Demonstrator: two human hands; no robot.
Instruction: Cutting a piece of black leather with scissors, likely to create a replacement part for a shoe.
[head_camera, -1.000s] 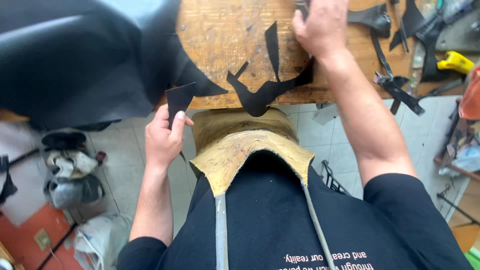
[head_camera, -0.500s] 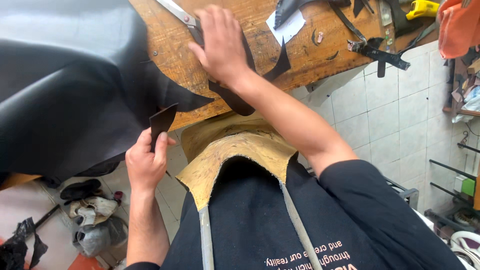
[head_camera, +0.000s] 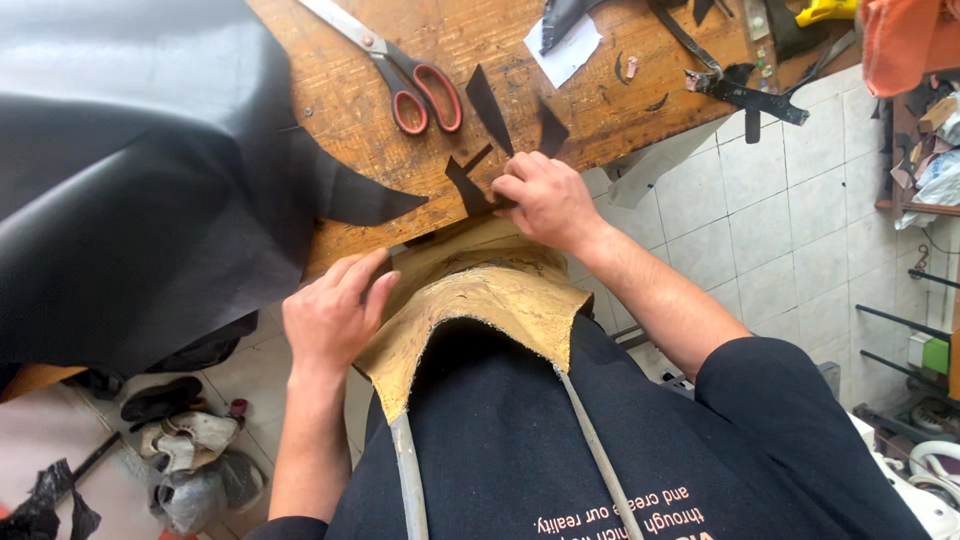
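pinching a black leather scrap (head_camera: 470, 190) at the wooden bench (head_camera: 620, 110) edge, my right hand (head_camera: 545, 200) curls its fingers. at 8 o'clock, my left hand (head_camera: 330, 315), fingers together, rests on the tan apron (head_camera: 480, 300). red-handled scissors (head_camera: 400, 70) lie at 11 o'clock.

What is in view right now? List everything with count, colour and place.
workbench: one, worn brown wood, top centre
leather sheet: one, black, draped over bench's left side
scissors: one, red handles, on bench
leather offcuts: several, black, near right hand
paper scrap: one, white, bench top
apron bib: one, tan, at chest
old shoes: a few, on tiled floor, lower left
left hand: at bench edge, on apron
right hand: grip on a black offcut
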